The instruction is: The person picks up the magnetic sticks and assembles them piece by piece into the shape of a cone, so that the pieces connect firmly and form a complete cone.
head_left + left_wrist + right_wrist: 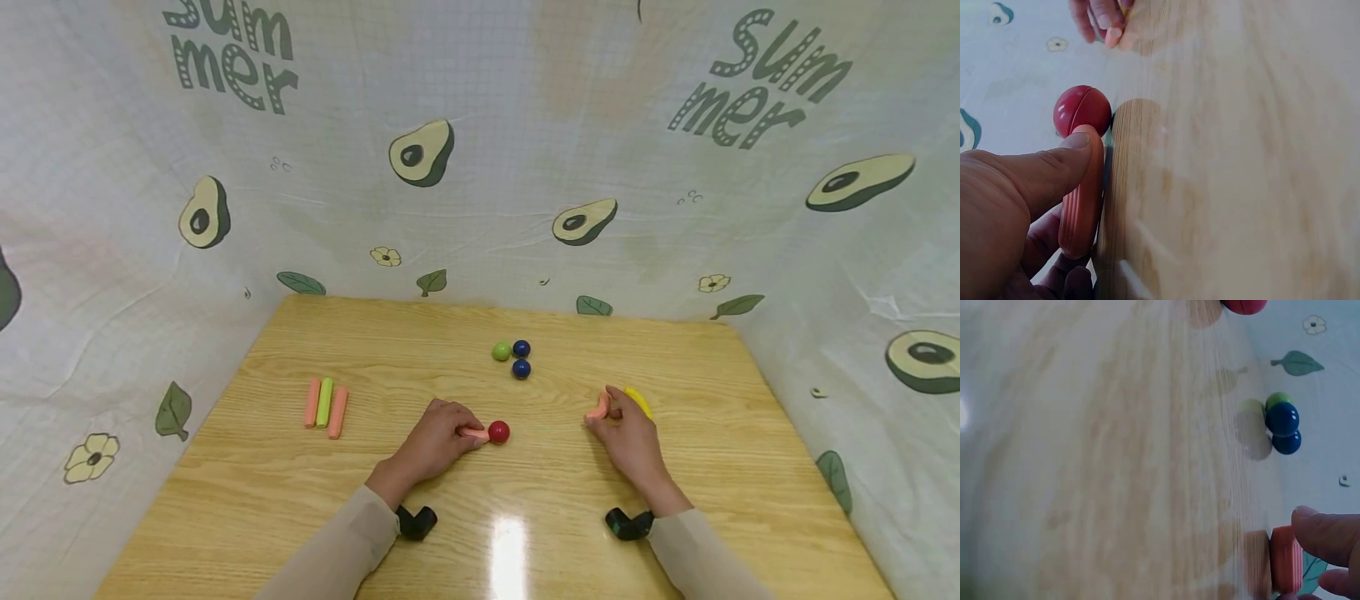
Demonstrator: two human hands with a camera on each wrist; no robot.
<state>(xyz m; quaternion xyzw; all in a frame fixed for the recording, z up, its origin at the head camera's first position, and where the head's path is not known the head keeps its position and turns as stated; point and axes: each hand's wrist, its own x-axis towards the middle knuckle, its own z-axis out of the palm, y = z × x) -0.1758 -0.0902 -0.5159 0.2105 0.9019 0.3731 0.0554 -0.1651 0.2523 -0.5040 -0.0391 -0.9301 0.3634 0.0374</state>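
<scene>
Orange pieces [1082, 209] are pinched by left hand [441, 437] and right hand [632, 437]; red ball [498, 432] beside left could be bumped away.

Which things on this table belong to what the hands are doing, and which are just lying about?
Job, probably: salmon stick in left hand, curved salmon piece in right hand, red ball.

Apparently just lying about: yellow piece, two salmon sticks, lime stick, green ball, two blue balls.
</scene>
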